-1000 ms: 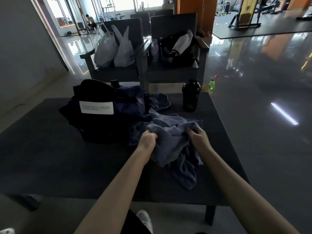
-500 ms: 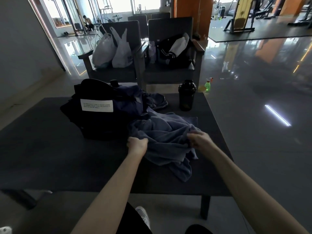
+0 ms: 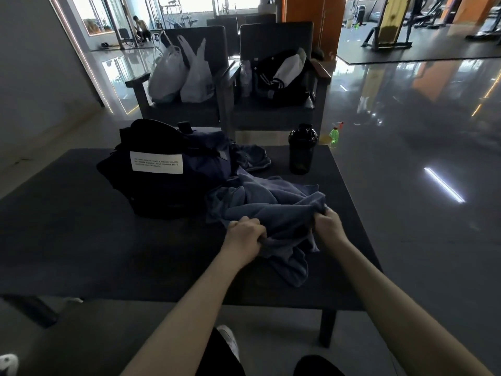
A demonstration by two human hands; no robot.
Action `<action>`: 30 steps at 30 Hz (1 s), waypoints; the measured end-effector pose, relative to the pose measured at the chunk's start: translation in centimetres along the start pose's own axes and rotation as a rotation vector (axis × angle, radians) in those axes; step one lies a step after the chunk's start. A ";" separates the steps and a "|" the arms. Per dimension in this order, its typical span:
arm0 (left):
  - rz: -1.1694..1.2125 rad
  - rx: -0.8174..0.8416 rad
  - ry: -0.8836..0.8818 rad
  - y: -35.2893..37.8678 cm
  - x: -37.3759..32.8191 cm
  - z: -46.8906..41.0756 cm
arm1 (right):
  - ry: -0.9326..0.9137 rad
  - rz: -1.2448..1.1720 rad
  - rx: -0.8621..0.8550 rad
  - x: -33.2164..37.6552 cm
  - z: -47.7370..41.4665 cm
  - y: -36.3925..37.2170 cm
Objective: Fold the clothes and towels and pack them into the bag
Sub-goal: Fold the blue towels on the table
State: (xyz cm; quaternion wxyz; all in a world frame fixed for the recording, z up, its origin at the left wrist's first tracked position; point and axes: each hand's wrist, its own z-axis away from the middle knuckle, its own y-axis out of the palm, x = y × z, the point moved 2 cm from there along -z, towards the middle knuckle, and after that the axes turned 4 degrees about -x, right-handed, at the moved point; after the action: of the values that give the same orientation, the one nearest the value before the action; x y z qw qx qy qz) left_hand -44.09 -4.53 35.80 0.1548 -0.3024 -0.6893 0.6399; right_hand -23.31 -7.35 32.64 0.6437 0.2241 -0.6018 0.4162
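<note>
Towel (image 3: 271,207), blue-grey and crumpled, lies in a loose heap on the dark tabletop (image 3: 67,226), right of centre, with one end trailing toward the near edge. Both bare arms reach in from below. The left hand (image 3: 245,236) is clenched around a bunch of the towel at its near left edge, fingers (image 3: 244,222) curled into the cloth. The right hand (image 3: 329,226) grips a raised fold on the towel's right side, its fingers wrapped over the fabric (the fingertips are hidden in the cloth).

Just left of the towel and touching it stands a black bag (image 3: 162,196) with a white rectangular label (image 3: 156,162) on the side facing the camera; the print is too small to read. A navy garment (image 3: 208,156) is draped over the bag's right side, and another piece of blue cloth (image 3: 253,157) lies bunched behind the towel. A dark shaker bottle (image 3: 302,150) stands upright near the far right corner of the tabletop, apart from the fabrics.

Behind the tabletop are two dark armchairs: the left chair (image 3: 189,109) holds two pale plastic bags (image 3: 181,74), the right chair (image 3: 276,112) a black-and-white jacket (image 3: 282,74). A green spray bottle (image 3: 334,134) sits on the glossy floor (image 3: 406,158) beyond.
</note>
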 end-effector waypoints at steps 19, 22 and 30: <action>0.113 0.222 -0.344 -1.2 4.2 3.4 | 0.087 -0.122 0.069 1.1 3.1 -0.9; 0.122 0.314 -0.382 0.4 2.8 3.9 | 0.056 0.193 0.245 -0.9 3.8 0.9; -0.131 0.271 -0.229 3.6 -0.3 5.3 | -0.076 0.395 0.098 0.0 5.8 1.0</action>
State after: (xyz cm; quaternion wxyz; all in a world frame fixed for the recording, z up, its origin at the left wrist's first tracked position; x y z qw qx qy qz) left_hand -46.29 -8.89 31.59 0.1559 -0.1582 -0.6282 0.7457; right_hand -27.49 -11.37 33.40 0.5148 0.1484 -0.6369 0.5544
